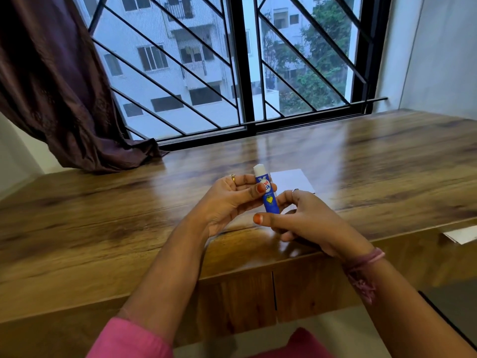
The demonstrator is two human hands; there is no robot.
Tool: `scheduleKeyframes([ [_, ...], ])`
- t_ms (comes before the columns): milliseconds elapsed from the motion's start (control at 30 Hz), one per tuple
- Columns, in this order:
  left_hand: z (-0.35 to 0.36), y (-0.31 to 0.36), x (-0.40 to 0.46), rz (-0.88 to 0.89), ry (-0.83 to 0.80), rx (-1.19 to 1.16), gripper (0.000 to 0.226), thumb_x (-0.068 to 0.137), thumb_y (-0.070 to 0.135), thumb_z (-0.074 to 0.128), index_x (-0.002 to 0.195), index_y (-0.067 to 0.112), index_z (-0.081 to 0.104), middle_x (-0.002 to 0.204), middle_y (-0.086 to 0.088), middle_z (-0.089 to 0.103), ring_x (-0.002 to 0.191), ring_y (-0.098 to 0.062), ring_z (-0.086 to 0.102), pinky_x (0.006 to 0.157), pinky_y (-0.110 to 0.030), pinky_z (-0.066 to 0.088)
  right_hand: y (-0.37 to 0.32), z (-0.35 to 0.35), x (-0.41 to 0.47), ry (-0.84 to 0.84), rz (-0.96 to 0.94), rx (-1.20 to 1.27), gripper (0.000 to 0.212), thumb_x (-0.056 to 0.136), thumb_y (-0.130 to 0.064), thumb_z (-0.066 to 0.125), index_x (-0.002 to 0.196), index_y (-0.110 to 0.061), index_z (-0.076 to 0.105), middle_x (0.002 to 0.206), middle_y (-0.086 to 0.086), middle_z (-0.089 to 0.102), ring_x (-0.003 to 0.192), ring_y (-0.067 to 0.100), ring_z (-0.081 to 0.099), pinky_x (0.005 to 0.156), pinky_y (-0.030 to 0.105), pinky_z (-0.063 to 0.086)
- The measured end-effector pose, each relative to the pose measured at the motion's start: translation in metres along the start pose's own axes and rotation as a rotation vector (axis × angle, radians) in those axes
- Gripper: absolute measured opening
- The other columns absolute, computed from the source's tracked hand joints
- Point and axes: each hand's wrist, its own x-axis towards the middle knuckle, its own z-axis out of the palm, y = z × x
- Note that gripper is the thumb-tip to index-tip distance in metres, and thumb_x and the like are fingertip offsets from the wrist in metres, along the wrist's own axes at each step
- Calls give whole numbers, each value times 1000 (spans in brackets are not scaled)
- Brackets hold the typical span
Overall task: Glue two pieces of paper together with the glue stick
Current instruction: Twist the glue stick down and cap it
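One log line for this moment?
left hand: grips glue stick | right hand: at its base | paper: on table

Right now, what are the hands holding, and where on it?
The left hand pinches the blue glue stick around its upper middle, white glue tip up. The right hand grips its bottom end.

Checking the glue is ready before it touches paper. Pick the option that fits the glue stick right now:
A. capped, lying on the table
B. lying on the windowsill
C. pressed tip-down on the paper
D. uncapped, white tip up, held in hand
D: the glue stick stands nearly upright with its white glue end bare on top, pinched by the left hand, while the right hand grips its base.
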Motion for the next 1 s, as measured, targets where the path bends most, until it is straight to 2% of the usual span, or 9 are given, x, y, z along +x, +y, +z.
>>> scheduleKeyframes([
  [100,-1,0,0,3,19,15,21,71,12,73,91,8,75,102,-16,72,98,-23,68,76,-25,55,0,-5,-1,-95,3,79,27,74,-26,77,97,-13,68,72,3,70,63,3,64,49,13,48],
  [200,-1,0,0,2,11,16,19,71,12,72,89,10,75,102,-15,72,99,-23,68,76,-25,55,1,-6,1,-59,-3,93,15,74,-21,77,87,-13,72,67,3,66,59,3,61,46,12,45],
  [333,0,0,0,9,-9,38,19,71,14,73,89,12,76,101,-12,73,101,-22,67,79,-26,55,4,0,4,108,-2,-41,33,62,-30,86,82,-15,65,50,-6,62,46,8,55,43,17,43],
  [433,-1,1,-1,15,-2,28,20,71,14,74,91,12,76,102,-13,72,101,-23,67,79,-26,55,4,3,2,135,-40,-79,42,61,-37,86,87,-16,60,56,-2,65,42,7,57,44,18,46],
  [600,-2,1,0,15,19,45,18,71,13,73,89,12,76,102,-13,72,101,-23,67,80,-28,55,4,-2,1,-10,-50,-11,21,73,-28,79,89,-18,70,55,-4,65,44,-1,55,44,13,44],
  [733,-1,0,0,9,14,69,19,71,14,73,91,12,76,104,-14,72,103,-24,66,85,-31,55,7,0,4,103,-36,-48,23,66,-31,85,78,-19,69,46,-7,61,36,3,50,40,13,40],
  [833,0,-1,0,19,12,61,23,70,14,74,93,10,74,103,-14,72,104,-25,66,89,-34,54,10,4,5,227,-78,-162,38,59,-39,87,78,-20,61,52,-6,59,36,5,54,38,13,39],
  [900,2,0,0,21,8,41,22,71,13,72,92,10,74,101,-13,73,102,-24,67,84,-31,55,9,6,5,267,-116,-229,41,59,-44,86,77,-21,57,61,-6,56,38,4,57,38,11,38],
  [1000,1,1,0,20,33,41,24,71,12,71,95,7,72,101,-14,72,99,-23,68,79,-27,56,6,3,1,134,-82,-150,38,64,-42,83,87,-21,61,68,-2,64,46,4,63,42,14,45],
])
